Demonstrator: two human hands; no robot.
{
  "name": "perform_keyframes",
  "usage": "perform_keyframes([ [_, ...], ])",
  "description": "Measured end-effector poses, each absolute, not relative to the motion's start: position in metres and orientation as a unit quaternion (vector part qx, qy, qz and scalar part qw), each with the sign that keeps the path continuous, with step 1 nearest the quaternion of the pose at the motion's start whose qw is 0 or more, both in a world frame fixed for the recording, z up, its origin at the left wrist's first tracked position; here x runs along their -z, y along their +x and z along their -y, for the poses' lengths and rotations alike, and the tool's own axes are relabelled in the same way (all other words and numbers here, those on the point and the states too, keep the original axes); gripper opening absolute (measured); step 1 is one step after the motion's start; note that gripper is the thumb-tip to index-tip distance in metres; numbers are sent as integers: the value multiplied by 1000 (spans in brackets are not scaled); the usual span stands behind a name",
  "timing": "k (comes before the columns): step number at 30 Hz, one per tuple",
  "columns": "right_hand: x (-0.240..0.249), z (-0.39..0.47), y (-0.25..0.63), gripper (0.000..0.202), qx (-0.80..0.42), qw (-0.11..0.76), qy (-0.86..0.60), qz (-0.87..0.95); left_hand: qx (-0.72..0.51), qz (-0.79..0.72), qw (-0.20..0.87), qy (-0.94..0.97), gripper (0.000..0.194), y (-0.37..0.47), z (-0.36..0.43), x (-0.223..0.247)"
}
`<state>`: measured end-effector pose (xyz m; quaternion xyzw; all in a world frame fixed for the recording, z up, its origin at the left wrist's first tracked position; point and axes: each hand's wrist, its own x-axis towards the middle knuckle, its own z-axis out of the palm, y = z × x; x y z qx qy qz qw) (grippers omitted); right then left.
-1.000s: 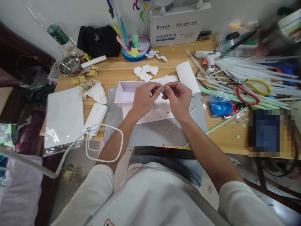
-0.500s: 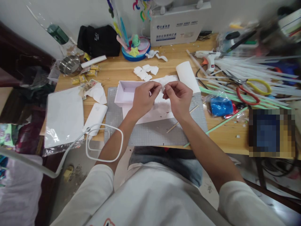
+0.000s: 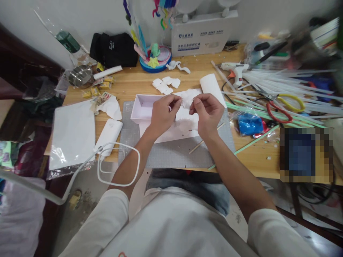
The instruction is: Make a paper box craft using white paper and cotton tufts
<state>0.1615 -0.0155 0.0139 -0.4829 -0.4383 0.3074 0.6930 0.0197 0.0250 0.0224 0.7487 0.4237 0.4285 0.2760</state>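
The box [image 3: 147, 107] sits on the mat [image 3: 171, 157] (left side), behind the stick [image 3: 197, 146].

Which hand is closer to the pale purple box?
Left. The left hand overlaps the right end of the box in view; the right hand is farther off to the right.

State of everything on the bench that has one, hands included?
Left hand: thumb and fingers pinched
Right hand: pinched, apart from left; contents unclear
Lavender box: open-topped, upright
Scissors: lying down, handles spread
Glue gun: lying down; on or off can't tell
White roll: rolled, lying down
White power bank: flat, cable attached; charge unknown
Metal bowl: partly hidden, contents unclear
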Motion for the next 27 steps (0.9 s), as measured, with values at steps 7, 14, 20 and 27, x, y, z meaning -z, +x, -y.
perform_keyframes([
  [7,-7,2,185,35,-174,757,-513,366,-452,-412,340,715,15,19,-25,-26],
  [14,-11,12,169,32,-372,655,-474,455,-465,-379,428,676,19,22,-21,-28],
  [20,-15,11,166,41,-398,662,-474,423,-461,-363,480,652,26,22,-24,-26],
  [27,-13,10,168,39,-393,659,-479,427,-449,-373,494,644,39,21,-25,-29],
])
